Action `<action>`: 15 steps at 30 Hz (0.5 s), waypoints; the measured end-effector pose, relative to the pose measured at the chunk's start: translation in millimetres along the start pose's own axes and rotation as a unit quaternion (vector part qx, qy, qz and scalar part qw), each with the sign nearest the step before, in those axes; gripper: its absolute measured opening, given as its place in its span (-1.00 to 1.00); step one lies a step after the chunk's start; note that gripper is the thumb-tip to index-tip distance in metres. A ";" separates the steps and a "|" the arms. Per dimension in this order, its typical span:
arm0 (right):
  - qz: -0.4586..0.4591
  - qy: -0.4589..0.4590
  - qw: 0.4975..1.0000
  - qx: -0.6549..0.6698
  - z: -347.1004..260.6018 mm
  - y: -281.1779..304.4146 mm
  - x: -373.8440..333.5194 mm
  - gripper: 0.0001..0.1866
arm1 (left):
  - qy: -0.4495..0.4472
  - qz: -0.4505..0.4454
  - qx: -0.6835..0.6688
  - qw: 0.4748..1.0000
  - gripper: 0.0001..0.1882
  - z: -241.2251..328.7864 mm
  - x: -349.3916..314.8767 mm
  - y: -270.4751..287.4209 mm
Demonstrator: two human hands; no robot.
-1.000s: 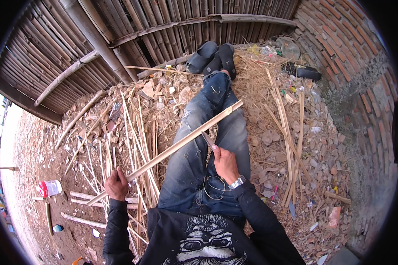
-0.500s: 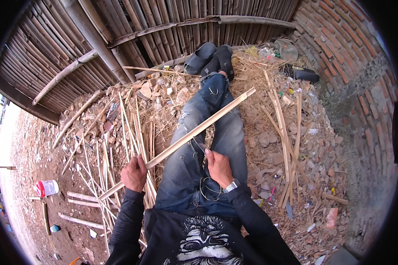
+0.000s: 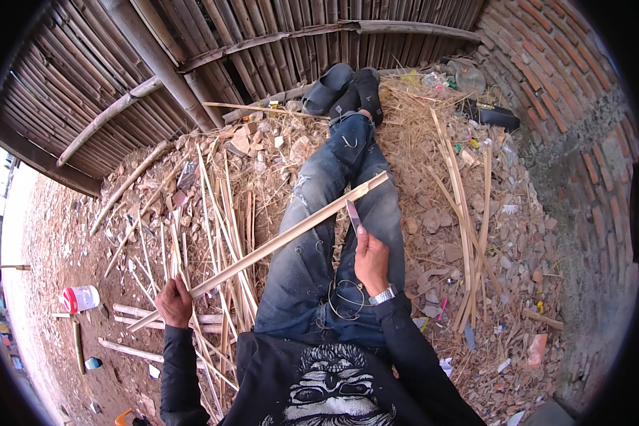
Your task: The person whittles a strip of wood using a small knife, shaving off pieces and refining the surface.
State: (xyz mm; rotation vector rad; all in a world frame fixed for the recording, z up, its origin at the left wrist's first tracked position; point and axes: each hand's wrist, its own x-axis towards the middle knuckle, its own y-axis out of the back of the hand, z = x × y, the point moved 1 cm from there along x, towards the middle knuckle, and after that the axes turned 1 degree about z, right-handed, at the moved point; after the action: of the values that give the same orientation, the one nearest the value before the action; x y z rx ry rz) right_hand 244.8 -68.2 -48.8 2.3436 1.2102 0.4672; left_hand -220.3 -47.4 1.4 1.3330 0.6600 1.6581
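Far out to the left of the left-hand grip, a white tub with a red end (image 3: 84, 299) sits on the dirt. Nearer that grip, at the bottom edge, an orange thing (image 3: 123, 417) is cut off, and too little of it shows to name it.

The left hand (image 3: 174, 302) is closed around a pale bamboo strip (image 3: 291, 233) near its lower end, a short tail poking out past the fist; the fingers hide the strip where they wrap it. Just right of this grip, loose sticks (image 3: 227, 234) lie on the ground, partly covered by the strip and the person's legs.

From the left grip the strip slants up and right across the jeans (image 3: 305, 266), its far end above and slightly right of the right-hand grip. Beyond both grips is a dark sandal (image 3: 326, 89).

The right hand (image 3: 371, 263) is closed on a knife (image 3: 353, 215), its handle hidden in the palm and its blade pointing away from the person. The tip seems to reach the strip's lower edge, though contact is hard to make out. Below this grip, a sleeve meets a metal watch (image 3: 383, 294).

Right of the right grip lie more strips (image 3: 458, 206); farther right, a brick wall (image 3: 603, 184) fades into the dark rim.
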 end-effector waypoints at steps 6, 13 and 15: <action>-0.036 0.014 0.999 -0.017 -2.6 -0.1 -4.5 -0.48 | -0.011 0.017 0.001 1.000 -0.52 -12.3 -9.6 7.0; -0.062 0.034 0.997 -0.023 -2.1 -3.2 -2.8 -0.51 | -0.038 0.021 -0.004 0.999 -0.52 -7.1 -3.5 5.6; -0.077 0.034 0.996 -0.027 -2.7 -5.3 -2.4 -0.51 | -0.035 0.020 0.001 0.999 -0.52 -10.2 -3.1 4.7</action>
State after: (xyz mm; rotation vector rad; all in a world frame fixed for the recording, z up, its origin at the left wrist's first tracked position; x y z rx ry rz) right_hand 238.5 -66.9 -49.7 2.1846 1.3796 0.5229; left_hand -231.3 -51.1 1.0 1.4082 0.5971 1.6344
